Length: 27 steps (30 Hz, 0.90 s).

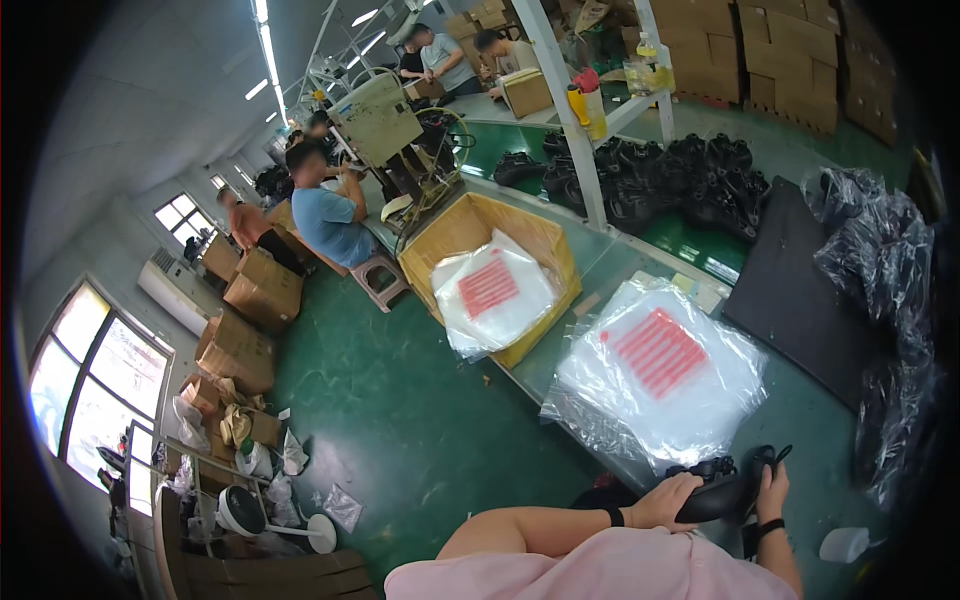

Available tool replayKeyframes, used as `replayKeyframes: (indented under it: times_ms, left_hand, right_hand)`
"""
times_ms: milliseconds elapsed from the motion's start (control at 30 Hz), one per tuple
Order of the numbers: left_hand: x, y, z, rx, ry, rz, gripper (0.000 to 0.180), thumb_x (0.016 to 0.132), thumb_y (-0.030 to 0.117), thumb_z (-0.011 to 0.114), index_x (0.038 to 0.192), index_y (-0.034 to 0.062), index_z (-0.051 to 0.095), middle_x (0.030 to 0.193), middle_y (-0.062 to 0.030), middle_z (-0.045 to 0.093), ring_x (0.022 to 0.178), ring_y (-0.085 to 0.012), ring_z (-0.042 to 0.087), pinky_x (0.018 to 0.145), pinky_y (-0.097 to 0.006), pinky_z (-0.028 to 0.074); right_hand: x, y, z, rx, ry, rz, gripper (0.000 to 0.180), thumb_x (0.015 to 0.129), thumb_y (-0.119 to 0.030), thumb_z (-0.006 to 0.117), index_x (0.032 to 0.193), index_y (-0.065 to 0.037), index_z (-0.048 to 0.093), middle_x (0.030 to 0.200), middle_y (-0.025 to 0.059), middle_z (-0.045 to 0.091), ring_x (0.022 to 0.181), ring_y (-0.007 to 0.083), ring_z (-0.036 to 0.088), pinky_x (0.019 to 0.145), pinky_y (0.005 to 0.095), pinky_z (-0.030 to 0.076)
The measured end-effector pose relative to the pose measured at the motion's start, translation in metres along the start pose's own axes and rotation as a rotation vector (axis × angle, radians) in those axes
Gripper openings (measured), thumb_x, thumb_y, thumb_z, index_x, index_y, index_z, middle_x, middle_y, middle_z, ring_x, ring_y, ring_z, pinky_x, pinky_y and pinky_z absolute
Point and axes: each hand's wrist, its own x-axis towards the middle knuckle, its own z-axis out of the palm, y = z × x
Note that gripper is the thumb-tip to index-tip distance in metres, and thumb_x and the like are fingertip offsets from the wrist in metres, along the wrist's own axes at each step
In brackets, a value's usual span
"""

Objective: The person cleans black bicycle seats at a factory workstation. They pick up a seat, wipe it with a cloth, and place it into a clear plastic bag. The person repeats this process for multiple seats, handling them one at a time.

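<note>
At the table's near edge my left hand [664, 502] is closed on a black shoe [712, 500], which lies tilted with its rounded end toward me. My right hand [771, 494] grips an upright black part [757, 474] beside it, with a small loop sticking up. It looks like a second shoe or the shoe's heel; I cannot tell which. Both wrists wear dark bands. Just beyond my hands lies a stack of clear plastic bags [600, 385] with red print.
A yellow-lined carton [545, 235] holds more printed bags. Black shoe-like items [640, 180] are heaped beyond the table. A dark board [800, 290] and crumpled plastic film [870, 235] lie right. A white container [845, 543] sits near right. Other people work farther off, one on a stool [378, 280].
</note>
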Motion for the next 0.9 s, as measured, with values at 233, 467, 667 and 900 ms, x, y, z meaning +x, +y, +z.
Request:
replayKeyframes:
  times_ms: [233, 467, 667, 900]
  left_hand:
    - [-0.007, 0.006, -0.002, 0.018, -0.03, 0.006, 0.071, 0.07, 0.029, 0.079, 0.121, -0.0007, 0.04, 0.103, -0.0195, 0.046, 0.095, -0.0377, 0.049, 0.085, -0.042, 0.042]
    - [0.014, 0.004, -0.011, 0.003, -0.179, -0.061, 0.069, 0.068, 0.037, 0.081, 0.115, 0.0018, 0.046, 0.104, -0.0188, 0.05, 0.096, -0.037, 0.051, 0.086, -0.043, 0.042]
    - [0.006, 0.014, -0.027, 0.197, -0.299, -0.345, 0.079, 0.062, 0.042, 0.085, 0.114, -0.0025, 0.045, 0.11, -0.0187, 0.048, 0.104, -0.0341, 0.046, 0.09, -0.044, 0.038]
    - [0.001, -0.042, -0.038, 0.129, -0.322, -0.243, 0.089, 0.056, 0.025, 0.089, 0.122, -0.0019, 0.037, 0.115, -0.0169, 0.043, 0.108, -0.0321, 0.044, 0.097, -0.043, 0.034]
  right_hand:
    - [-0.033, -0.029, 0.023, -0.084, 0.054, -0.074, 0.027, 0.091, -0.011, 0.054, 0.114, 0.002, 0.057, 0.106, 0.0219, 0.062, 0.098, 0.0404, 0.059, 0.086, 0.0433, 0.046]
    - [-0.009, 0.05, 0.004, -0.234, 0.158, 0.125, 0.039, 0.088, -0.019, 0.057, 0.12, 0.004, 0.055, 0.113, 0.0258, 0.061, 0.107, 0.0417, 0.057, 0.093, 0.0434, 0.045]
    - [-0.025, -0.089, 0.027, 0.038, 0.061, -0.123, 0.037, 0.084, -0.026, 0.063, 0.111, -0.001, 0.061, 0.114, 0.0176, 0.061, 0.102, 0.0339, 0.06, 0.088, 0.0413, 0.049]
    - [-0.014, -0.019, 0.029, -0.088, 0.281, 0.116, 0.025, 0.083, -0.026, 0.061, 0.101, -0.01, 0.059, 0.092, 0.0153, 0.061, 0.084, 0.0358, 0.063, 0.072, 0.0459, 0.051]
